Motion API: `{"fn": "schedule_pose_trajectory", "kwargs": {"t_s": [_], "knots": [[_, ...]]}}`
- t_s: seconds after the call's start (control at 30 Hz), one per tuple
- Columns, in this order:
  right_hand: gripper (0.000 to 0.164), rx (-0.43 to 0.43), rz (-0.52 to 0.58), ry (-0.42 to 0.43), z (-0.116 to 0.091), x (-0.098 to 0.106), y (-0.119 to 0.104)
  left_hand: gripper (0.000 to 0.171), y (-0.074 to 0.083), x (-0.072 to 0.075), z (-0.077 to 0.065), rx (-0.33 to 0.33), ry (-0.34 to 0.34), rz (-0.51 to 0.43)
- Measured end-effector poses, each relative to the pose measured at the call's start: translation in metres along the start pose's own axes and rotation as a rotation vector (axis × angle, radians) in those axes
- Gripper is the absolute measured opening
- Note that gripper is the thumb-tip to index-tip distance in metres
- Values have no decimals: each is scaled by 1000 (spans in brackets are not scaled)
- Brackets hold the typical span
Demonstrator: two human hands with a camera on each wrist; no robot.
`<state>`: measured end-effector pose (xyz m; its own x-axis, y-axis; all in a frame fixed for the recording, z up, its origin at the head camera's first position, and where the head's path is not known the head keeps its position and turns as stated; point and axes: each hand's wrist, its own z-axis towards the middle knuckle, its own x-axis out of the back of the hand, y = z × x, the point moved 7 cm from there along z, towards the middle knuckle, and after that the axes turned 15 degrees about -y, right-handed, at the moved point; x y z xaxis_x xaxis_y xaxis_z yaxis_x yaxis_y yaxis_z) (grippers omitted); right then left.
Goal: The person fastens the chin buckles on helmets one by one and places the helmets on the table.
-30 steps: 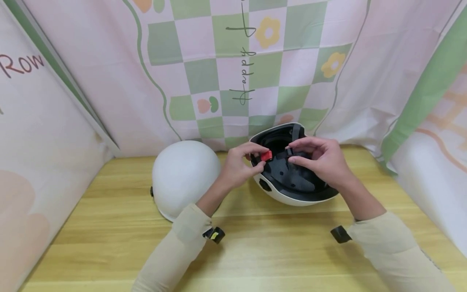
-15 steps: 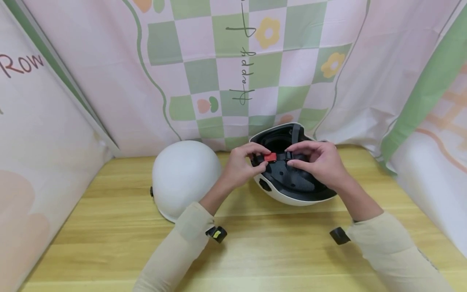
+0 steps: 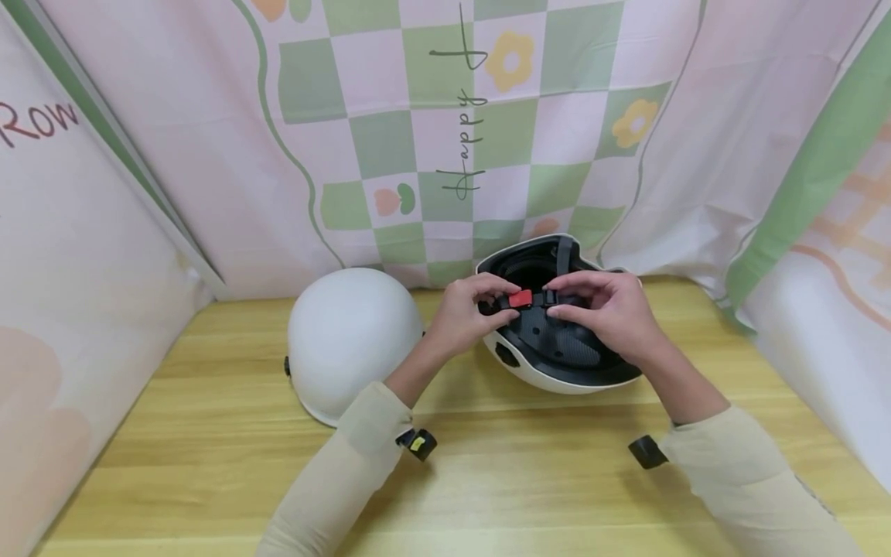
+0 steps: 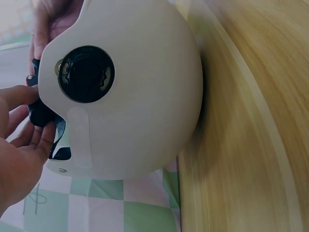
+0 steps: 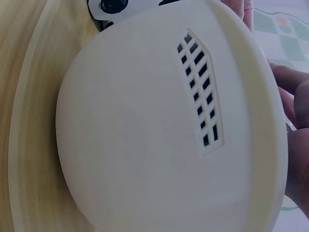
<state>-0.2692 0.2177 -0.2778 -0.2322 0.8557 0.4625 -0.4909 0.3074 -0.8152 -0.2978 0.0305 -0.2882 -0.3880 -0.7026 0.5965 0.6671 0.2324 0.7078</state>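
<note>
An upturned white helmet (image 3: 557,384) rests on the table with its black lining facing up. Over that opening, my left hand (image 3: 459,313) pinches the red-topped chin-strap buckle (image 3: 520,299) between thumb and fingers. From the other side my right hand (image 3: 619,313) pinches the black strap adjuster (image 3: 551,298), and the strap runs from it to the buckle; the two halves meet in line. In the left wrist view, the fingers of my left hand (image 4: 21,154) hold the dark buckle beside the helmet rim. The helmet shell (image 5: 140,121) hides most of my right hand (image 5: 299,106) in the right wrist view.
A second white helmet (image 3: 355,340) sits dome up to the left, close to my left forearm. The wooden table (image 3: 515,495) extends toward me. A patterned curtain (image 3: 445,139) hangs right behind the helmets.
A second ago a gap separated the red buckle from the black strap end. My left hand has moved slightly right with the buckle, and the two parts now meet.
</note>
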Motion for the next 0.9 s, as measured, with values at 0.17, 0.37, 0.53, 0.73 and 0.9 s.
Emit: {"fn": "schedule_pose_trajectory", "kwargs": {"t_s": [0.17, 0.37, 0.53, 0.73, 0.9], "knots": [[27, 18, -7, 3, 0, 0, 0, 23, 0, -2, 1, -25, -20, -17], [29, -46, -54, 17, -2, 2, 2, 26, -2, -4, 0, -12, -40, -79], [26, -83, -82, -11, -4, 1, 3, 27, -3, -4, 0, 4, -38, -169], [25, -59, -45, -44, -5, 0, 4, 24, -3, -4, 2, -10, -56, -167], [25, -39, -16, -52, -4, 0, 4, 24, -2, -4, 1, -6, -62, -153]]}}
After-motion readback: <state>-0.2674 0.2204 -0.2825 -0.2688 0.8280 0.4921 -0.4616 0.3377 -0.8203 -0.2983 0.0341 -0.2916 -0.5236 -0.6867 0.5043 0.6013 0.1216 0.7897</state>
